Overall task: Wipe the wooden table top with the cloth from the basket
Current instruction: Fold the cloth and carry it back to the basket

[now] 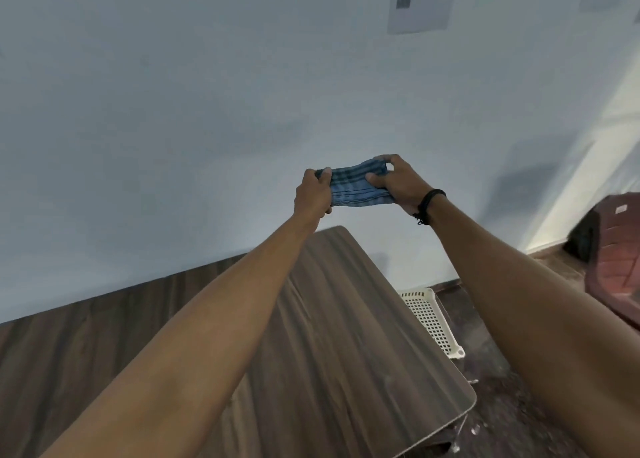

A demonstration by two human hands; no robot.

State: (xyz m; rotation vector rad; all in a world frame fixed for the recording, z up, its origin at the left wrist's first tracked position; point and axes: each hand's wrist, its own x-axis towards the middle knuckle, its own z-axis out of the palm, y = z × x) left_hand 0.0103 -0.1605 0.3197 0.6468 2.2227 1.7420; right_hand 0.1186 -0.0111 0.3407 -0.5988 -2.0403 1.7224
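Well, the blue cloth [356, 189] is up in the air, and the left hand [313, 194] and the right hand [398, 183] each pinch one end. It looks soft and light, so one hand could bunch it. Below the hands the wooden surface [346, 319] gives room to slide, its right edge beside the white basket [429, 315].

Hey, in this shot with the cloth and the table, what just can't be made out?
All in the head view.
The table top: the forearms cover much of it, so dirt cannot be judged.
The basket: mostly behind the table top's edge, so its inside is hidden.
The cloth: bunched between the left hand and right hand; folds and fingers hide its full size.
The wall sheet: cut by the top edge, print too small and blurred.
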